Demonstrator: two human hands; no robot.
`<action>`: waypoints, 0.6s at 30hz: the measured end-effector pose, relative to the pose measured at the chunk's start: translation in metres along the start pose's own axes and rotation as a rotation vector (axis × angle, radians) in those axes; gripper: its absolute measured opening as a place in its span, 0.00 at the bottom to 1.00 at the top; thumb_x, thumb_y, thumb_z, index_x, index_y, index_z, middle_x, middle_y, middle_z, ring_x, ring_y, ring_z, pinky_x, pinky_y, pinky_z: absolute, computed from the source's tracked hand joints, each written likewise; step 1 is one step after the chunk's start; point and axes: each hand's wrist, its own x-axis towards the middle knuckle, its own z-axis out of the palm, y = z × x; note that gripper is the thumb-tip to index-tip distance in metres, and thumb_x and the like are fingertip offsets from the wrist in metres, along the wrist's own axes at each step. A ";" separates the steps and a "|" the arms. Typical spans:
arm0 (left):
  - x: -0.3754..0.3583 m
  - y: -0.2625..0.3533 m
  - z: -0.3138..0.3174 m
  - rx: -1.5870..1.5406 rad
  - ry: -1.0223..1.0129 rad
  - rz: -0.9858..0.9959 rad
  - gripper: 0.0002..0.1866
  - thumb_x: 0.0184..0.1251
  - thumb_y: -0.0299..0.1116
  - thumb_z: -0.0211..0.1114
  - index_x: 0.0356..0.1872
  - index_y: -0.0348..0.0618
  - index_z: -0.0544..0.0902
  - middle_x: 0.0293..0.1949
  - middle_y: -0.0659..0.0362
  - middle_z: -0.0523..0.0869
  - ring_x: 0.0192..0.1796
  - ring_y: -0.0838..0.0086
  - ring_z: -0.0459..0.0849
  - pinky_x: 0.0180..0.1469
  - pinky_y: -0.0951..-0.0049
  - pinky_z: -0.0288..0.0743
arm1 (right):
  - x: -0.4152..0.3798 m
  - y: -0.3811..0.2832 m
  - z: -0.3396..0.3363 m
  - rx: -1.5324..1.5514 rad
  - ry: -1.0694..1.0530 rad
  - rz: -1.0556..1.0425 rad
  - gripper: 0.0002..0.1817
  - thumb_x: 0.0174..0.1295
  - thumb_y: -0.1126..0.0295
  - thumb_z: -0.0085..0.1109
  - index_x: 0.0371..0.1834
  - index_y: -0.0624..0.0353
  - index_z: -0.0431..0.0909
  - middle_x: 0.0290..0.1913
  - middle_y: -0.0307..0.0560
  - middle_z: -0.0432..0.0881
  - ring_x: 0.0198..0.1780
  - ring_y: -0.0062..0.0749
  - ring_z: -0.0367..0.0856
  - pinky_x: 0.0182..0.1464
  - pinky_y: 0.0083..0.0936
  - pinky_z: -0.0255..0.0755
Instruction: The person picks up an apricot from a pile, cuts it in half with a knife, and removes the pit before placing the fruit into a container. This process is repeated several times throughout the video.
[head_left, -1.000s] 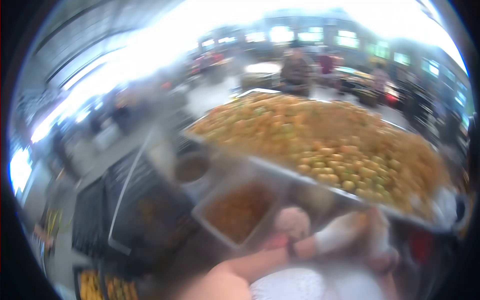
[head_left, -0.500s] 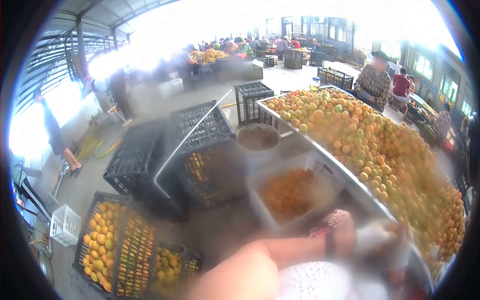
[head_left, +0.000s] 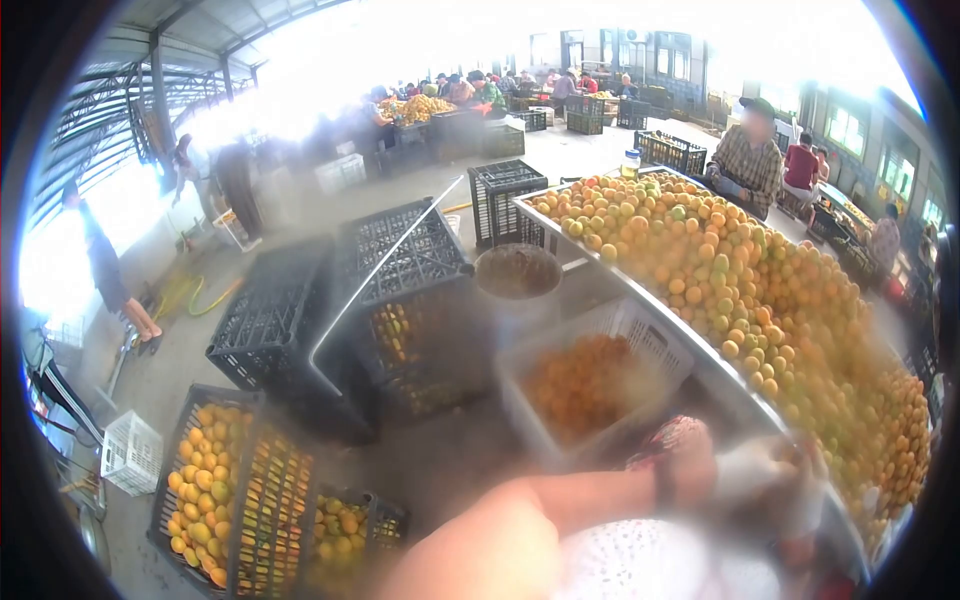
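Observation:
A long metal table [head_left: 700,362] carries a deep heap of orange and yellow-green fruit [head_left: 760,290]. My bare left forearm [head_left: 560,500] reaches from the bottom toward the table's near edge. It ends in my left hand [head_left: 745,470], which wears a white glove. My right hand [head_left: 805,505], also in white, sits just beside it, against the fruit at the rim. Both hands are badly blurred, and I cannot make out whether either holds a fruit. A white crate [head_left: 655,345] partly filled with orange fruit stands below the table, left of my hands.
A round basin [head_left: 517,272] sits by the table. Stacked black crates [head_left: 400,260] stand to the left, with a metal bar [head_left: 385,270] over them. Fruit-filled crates [head_left: 230,480] are at the lower left. A person in a plaid shirt [head_left: 748,165] sits at the far end. More people work behind.
One second ago the view was swinging and smeared; it has since settled lower and to the left. My hands have stayed at the table's edge, almost still over the last half second.

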 end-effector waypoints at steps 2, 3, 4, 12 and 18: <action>0.001 -0.005 -0.002 0.052 -0.040 0.042 0.34 0.68 0.29 0.59 0.76 0.48 0.64 0.49 0.58 0.85 0.32 0.83 0.80 0.29 0.81 0.74 | 0.002 0.001 -0.009 0.168 -0.102 0.040 0.41 0.49 0.77 0.65 0.72 0.68 0.63 0.67 0.70 0.71 0.66 0.67 0.72 0.67 0.48 0.69; 0.001 -0.003 -0.002 0.108 -0.083 0.087 0.33 0.68 0.29 0.59 0.75 0.48 0.65 0.49 0.58 0.85 0.32 0.82 0.81 0.28 0.81 0.74 | 0.004 -0.003 -0.014 0.169 -0.102 0.043 0.41 0.49 0.77 0.65 0.72 0.68 0.63 0.67 0.70 0.71 0.66 0.67 0.72 0.67 0.48 0.69; 0.001 0.000 -0.001 0.108 -0.085 0.083 0.33 0.68 0.29 0.59 0.75 0.48 0.65 0.49 0.58 0.85 0.32 0.82 0.81 0.28 0.81 0.74 | 0.006 -0.010 -0.020 0.125 -0.075 0.014 0.34 0.56 0.68 0.64 0.68 0.65 0.68 0.65 0.66 0.73 0.66 0.61 0.73 0.65 0.43 0.71; 0.008 0.013 0.001 -0.273 0.060 -0.055 0.19 0.71 0.35 0.66 0.60 0.44 0.78 0.44 0.63 0.84 0.42 0.82 0.81 0.41 0.78 0.77 | -0.001 -0.006 -0.031 -0.147 0.206 -0.028 0.17 0.67 0.71 0.56 0.58 0.60 0.77 0.52 0.60 0.83 0.49 0.53 0.84 0.51 0.42 0.79; -0.009 0.036 -0.001 -0.208 0.248 -0.232 0.21 0.73 0.37 0.65 0.61 0.38 0.75 0.44 0.57 0.86 0.42 0.72 0.87 0.41 0.70 0.84 | 0.000 -0.024 -0.064 0.887 0.174 0.693 0.15 0.78 0.62 0.48 0.43 0.60 0.81 0.29 0.35 0.81 0.28 0.20 0.76 0.28 0.19 0.69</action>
